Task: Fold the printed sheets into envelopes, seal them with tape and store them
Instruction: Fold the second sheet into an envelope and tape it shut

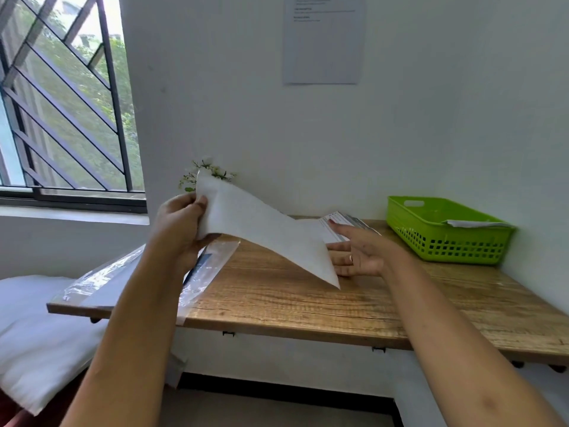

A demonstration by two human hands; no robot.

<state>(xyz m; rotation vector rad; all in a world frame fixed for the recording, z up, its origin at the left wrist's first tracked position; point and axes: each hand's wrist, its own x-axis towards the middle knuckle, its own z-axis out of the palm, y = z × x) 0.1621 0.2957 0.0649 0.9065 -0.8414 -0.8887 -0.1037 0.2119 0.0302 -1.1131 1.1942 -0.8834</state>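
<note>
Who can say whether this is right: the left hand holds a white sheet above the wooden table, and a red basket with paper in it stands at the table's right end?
The basket is green, not red; the head view shows it. Otherwise yes: the left hand holds the white sheet above the wooden table, and the basket, with paper in it, stands at its right end.

Bright, soft daylight enters from the window (67, 97) at ten o'clock. Shadows under the table (277, 303) are faint. Wide-angle bending shows toward the edges; the wall notice (323, 38) at twelve o'clock is blurred.
</note>
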